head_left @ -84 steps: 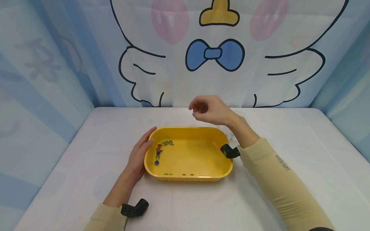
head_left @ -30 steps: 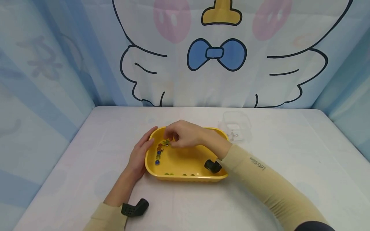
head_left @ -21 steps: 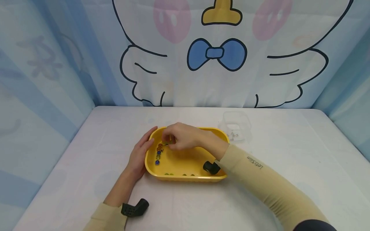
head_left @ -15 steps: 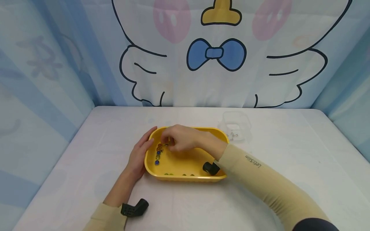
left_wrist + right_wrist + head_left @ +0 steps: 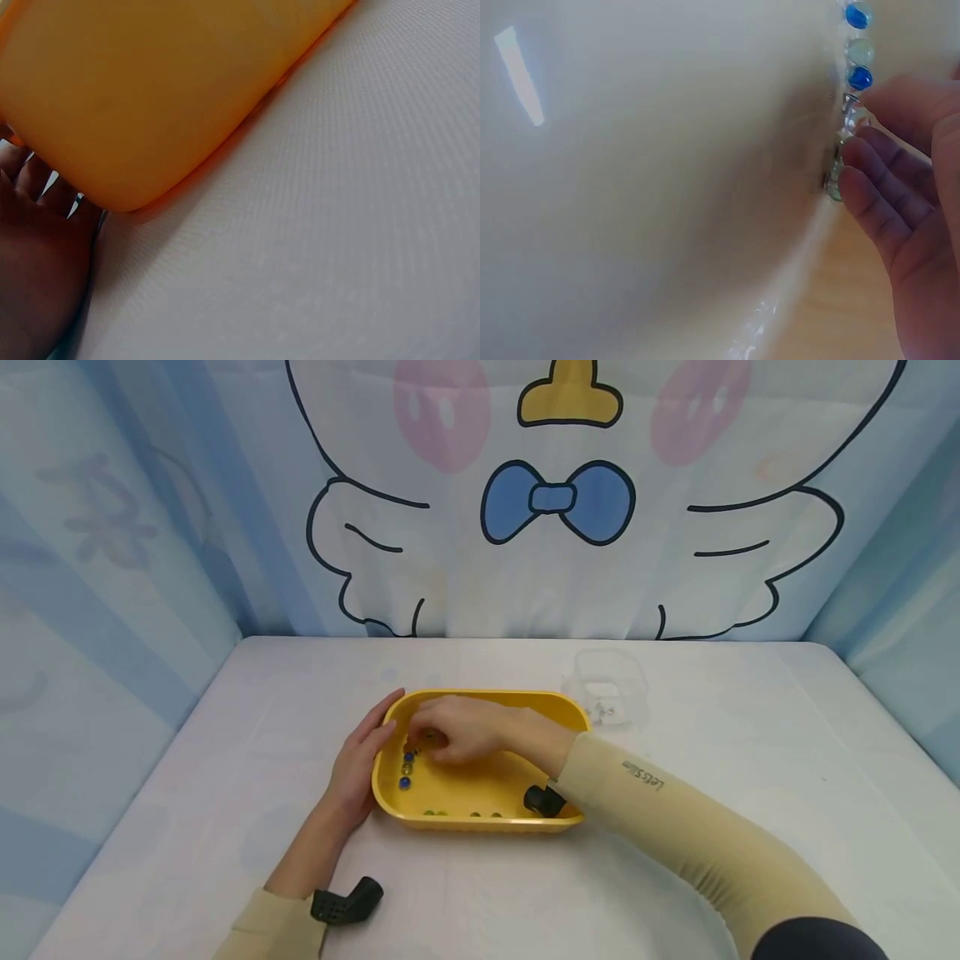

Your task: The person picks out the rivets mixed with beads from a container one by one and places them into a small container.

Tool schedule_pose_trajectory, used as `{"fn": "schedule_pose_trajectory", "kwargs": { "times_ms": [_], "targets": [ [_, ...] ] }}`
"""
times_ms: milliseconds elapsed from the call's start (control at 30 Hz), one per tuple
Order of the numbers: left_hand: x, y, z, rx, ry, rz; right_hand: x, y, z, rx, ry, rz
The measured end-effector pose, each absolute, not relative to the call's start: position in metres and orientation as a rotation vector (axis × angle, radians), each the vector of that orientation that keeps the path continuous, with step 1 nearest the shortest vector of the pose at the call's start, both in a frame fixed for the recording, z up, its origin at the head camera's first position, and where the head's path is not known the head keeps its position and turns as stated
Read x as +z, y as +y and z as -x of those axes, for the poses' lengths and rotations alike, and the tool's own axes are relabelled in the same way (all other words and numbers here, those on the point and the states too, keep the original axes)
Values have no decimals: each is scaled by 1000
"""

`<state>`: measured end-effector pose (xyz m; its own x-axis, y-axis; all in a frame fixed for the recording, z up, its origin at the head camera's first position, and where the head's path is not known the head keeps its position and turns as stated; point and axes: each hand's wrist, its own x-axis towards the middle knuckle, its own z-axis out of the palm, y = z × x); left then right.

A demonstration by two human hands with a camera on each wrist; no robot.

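Note:
A yellow tray (image 5: 465, 785) stands on the table. My left hand (image 5: 356, 758) holds its left end, thumb over the rim and fingers along the outer wall; in the left wrist view that hand (image 5: 45, 255) lies against the tray's side. Inside, my right hand (image 5: 461, 728) reaches to the far left corner, where glass marbles lie in a row. In the right wrist view the fingertips of this hand (image 5: 911, 187) surround an orange-streaked clear marble (image 5: 859, 120), with a gap between them. A blue marble (image 5: 860, 78) and a greenish marble (image 5: 860, 51) lie beside it. Fingers partly hide the row.
A clear plastic box (image 5: 611, 672) with small silvery pieces (image 5: 602, 710) stands behind the tray's right end. Several green marbles (image 5: 476, 815) lie along the tray's near wall. White cloth (image 5: 742, 752) covers the table; a printed curtain (image 5: 562, 585) hangs behind.
My right hand has come from above the table behind the tray down into it, then crept left and nearer along the marble row. The clear box shows now. My left hand stays.

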<state>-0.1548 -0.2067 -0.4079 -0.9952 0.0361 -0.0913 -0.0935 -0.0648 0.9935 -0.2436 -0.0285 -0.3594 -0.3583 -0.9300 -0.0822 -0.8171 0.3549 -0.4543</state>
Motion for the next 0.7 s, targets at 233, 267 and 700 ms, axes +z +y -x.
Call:
{"fn": "schedule_pose_trajectory", "kwargs": {
  "times_ms": [233, 267, 700],
  "targets": [
    [-408, -207, 154, 2232, 2083, 64, -362, -32, 243, -445, 2284, 1560],
    [-408, -207, 154, 2234, 2080, 63, -362, -32, 243, -440, 2281, 1568],
    [-407, -207, 155, 2234, 2069, 64, -361, -33, 242, -348, 2282, 1583]
  ]
}}
